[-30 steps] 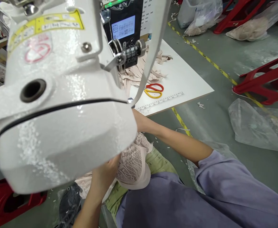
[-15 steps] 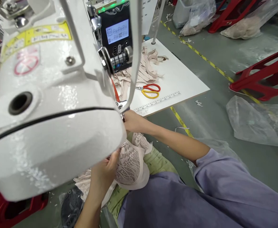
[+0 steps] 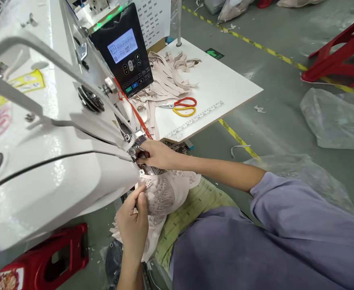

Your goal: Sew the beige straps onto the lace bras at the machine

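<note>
A pale pink lace bra [image 3: 161, 195] hangs at the front of the white sewing machine [image 3: 74, 177], its upper edge at the needle area. My left hand [image 3: 134, 219] pinches the bra's edge between thumb and forefinger, just below the machine head. Close by the presser foot, my right hand [image 3: 159, 155] has its fingers curled in against the metal parts; the fingertips are partly hidden, and what they grip cannot be made out. More lace fabric drapes under my left hand, over a green cloth [image 3: 192, 209] on my lap.
On the white table [image 3: 225, 84] lie beige fabric strips [image 3: 165, 76], red-and-yellow scissors [image 3: 184, 106] and a printed ruler scale [image 3: 195, 121]. A control panel [image 3: 125, 52] stands beside the machine. Red stools [image 3: 53, 257] and plastic bags [image 3: 334, 121] are on the floor.
My view has shifted, so the machine sits further left and the needle area shows. The bra's edge is now up at the needle area, with my left hand pinching it more visibly.
</note>
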Tool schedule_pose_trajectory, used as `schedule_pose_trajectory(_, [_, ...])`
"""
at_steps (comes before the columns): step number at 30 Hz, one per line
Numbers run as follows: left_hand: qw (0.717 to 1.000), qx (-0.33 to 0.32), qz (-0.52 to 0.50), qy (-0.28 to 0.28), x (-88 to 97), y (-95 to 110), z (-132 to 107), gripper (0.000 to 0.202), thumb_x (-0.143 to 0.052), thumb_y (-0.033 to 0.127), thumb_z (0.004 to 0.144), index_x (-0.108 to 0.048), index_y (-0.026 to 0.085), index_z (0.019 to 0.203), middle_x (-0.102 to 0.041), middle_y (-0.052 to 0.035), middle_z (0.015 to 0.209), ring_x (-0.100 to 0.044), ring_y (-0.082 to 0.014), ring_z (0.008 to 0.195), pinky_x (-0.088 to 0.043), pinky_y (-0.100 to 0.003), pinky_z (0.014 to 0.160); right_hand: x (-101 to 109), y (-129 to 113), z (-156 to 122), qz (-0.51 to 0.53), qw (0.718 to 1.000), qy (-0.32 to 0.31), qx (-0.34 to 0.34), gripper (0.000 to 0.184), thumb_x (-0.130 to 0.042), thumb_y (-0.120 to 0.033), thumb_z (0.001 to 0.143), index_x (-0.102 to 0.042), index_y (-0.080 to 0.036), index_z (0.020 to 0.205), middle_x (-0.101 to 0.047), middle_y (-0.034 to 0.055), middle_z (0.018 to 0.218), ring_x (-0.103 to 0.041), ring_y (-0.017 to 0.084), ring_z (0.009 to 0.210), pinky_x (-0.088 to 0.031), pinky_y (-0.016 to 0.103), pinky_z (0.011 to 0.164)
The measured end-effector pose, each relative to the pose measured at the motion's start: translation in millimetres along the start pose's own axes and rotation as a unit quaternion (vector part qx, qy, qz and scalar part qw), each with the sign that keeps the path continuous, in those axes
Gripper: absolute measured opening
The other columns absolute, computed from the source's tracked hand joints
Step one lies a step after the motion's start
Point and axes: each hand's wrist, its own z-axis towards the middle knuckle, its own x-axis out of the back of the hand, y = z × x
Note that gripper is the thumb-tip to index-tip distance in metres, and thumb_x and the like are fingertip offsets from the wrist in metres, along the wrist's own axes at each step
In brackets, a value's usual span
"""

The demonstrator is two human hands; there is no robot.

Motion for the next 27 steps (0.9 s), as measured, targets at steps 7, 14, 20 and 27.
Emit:
schedule_pose_trajectory(7, [1.000, -0.020, 0.006, 0.003, -1.1, 2.7, -0.7, 0.029, -0.053, 0.037, 0.098, -0.077, 0.024, 0.109, -0.079, -0.0040, 0.097, -0.074, -0.0200, 0.083, -0.056, -0.027, 0.069, -0.1, 3.0, -0.7, -0.011, 1.000, -0.005, 0.008, 0.008, -0.066, -0.018, 0.083, -0.063, -0.016, 0.089, -0.058, 0.0045, 0.098, -0.055, 0.017, 0.087, -0.043, 0.027, 0.075])
schedule_pose_trajectory(14, [0.999, -0.043, 0.006, 0.003, -6.1, 4.4, -0.8, 0.028, -0.053, 0.033, 0.097, -0.076, 0.023, 0.109, -0.079, -0.0051, 0.103, -0.075, -0.0219, 0.091, -0.057, -0.028, 0.072, 0.3, 5.4, -2.2, -0.008, 1.000, -0.002, 0.027, 0.007, -0.064, -0.018, 0.084, -0.057, -0.017, 0.084, -0.055, 0.0036, 0.097, -0.054, 0.016, 0.085, -0.042, 0.027, 0.074])
schedule_pose_trajectory(20, [0.998, -0.066, 0.019, 0.013, -9.7, 5.0, -0.5, 0.029, -0.052, 0.033, 0.097, -0.076, 0.020, 0.107, -0.079, -0.0074, 0.103, -0.076, -0.0226, 0.091, -0.058, -0.028, 0.072, 2.7, 2.8, -3.3, 0.002, 1.000, -0.004, 0.018, 0.007, -0.064, -0.019, 0.084, -0.057, -0.018, 0.083, -0.054, 0.0036, 0.096, -0.052, 0.016, 0.084, -0.043, 0.028, 0.073])
schedule_pose_trajectory(27, [0.998, -0.043, 0.043, 0.018, -14.6, -11.6, -10.3, 0.034, -0.053, 0.033, 0.098, -0.065, 0.021, 0.127, -0.075, -0.0096, 0.112, -0.073, -0.0206, 0.091, -0.055, -0.028, 0.073, 5.3, 3.3, -8.4, 0.025, 0.999, -0.001, 0.023, 0.005, -0.061, -0.021, 0.087, -0.059, -0.017, 0.085, -0.054, 0.0053, 0.104, -0.053, 0.015, 0.086, -0.045, 0.029, 0.076])
